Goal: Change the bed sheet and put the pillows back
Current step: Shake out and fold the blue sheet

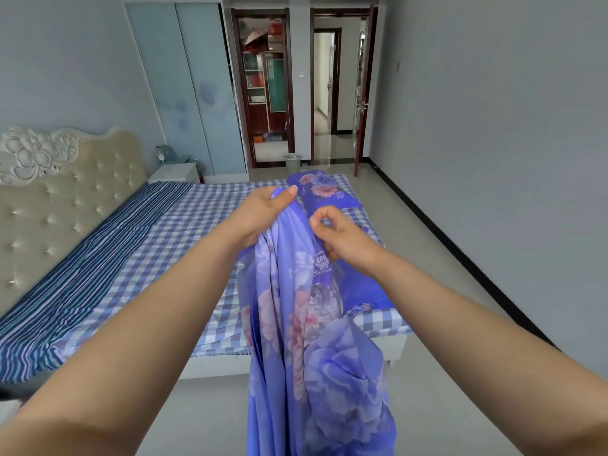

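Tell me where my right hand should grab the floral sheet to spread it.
Probably the top edge beside the left hand, coming from the right: the floral sheet hangs bunched from that grip, and the right hand touches it just below, so the hands could slide apart.

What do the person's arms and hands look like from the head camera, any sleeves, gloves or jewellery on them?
Both forearms are bare to the frame's lower edge: no sleeves show. The left hand and right hand wear no gloves, and no rings, watch or bracelets are visible on the fingers or wrists. The thumbnail on the left hand looks short and unpainted. No markings show on either arm.
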Demonstrator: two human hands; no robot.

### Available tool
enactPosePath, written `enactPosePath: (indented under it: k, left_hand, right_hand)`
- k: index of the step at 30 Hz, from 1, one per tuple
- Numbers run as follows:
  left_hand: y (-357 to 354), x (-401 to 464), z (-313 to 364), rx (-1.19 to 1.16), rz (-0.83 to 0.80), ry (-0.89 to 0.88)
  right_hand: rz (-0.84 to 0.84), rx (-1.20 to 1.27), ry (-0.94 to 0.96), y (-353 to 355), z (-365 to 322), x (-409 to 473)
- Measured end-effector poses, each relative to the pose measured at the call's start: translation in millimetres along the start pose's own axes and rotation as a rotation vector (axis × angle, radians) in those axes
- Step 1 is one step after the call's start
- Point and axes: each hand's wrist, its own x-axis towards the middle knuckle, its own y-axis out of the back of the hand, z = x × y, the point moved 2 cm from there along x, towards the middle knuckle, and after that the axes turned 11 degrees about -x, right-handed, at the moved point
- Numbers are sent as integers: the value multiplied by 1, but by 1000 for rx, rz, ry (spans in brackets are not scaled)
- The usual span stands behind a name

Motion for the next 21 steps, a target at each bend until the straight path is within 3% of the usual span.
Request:
enactPosePath:
  k: [4, 8, 12, 16, 21]
  left_hand:
    - [24, 4, 7, 30, 100, -29]
    - [30, 2, 2, -12, 111, 13]
    - [12, -2, 2, -41, 92, -13]
    - [-4, -4, 6, 128, 57, -20]
    - [6, -6, 5, 195, 97, -18]
  right_hand:
    - [-31, 65, -41, 7, 27, -15]
    - [-72, -178, 12, 21, 30, -21]
    - [43, -330, -2, 4, 19, -17]
    - [161, -487, -40, -13, -5, -9]
    - [169, -633, -131, -15, -2, -6]
